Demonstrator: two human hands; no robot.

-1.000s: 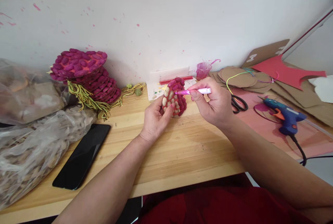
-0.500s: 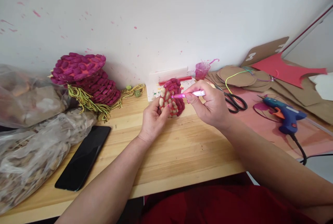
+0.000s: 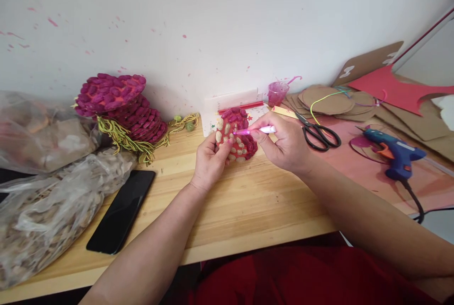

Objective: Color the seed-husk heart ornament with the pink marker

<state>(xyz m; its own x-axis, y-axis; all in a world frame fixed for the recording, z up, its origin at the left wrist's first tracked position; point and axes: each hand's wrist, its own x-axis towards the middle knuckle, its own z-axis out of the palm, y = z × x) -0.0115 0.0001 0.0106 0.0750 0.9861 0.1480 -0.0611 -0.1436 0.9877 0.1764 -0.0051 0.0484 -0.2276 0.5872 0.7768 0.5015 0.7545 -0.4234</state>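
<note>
My left hand (image 3: 213, 157) grips a round red disc (image 3: 228, 140) by its left edge, thumb on the front. Peanuts in their shells cover its face; those at the upper and right side are magenta, the others bare tan. In my right hand (image 3: 282, 139), pinched between thumb and fingers, is a thin paintbrush (image 3: 266, 129) with a white handle and pink-stained front part. Its tip points left and meets the peanuts near the disc's middle. Behind the disc lies a white sheet with small stars (image 3: 208, 124).
Left stand a stack of magenta peanut discs (image 3: 109, 91) with yellow-green cords, plastic bags (image 3: 53, 215) and a black phone (image 3: 122, 210). Right are a pink-stained cup (image 3: 277, 93), scissors (image 3: 321, 135), cardboard rounds (image 3: 326, 101), red paper (image 3: 386, 88) and a blue glue gun (image 3: 399, 151).
The disc has turned to show more of its face. The brush tip stays on the peanuts, with my right hand slightly lower. The whole view has shifted a little.
</note>
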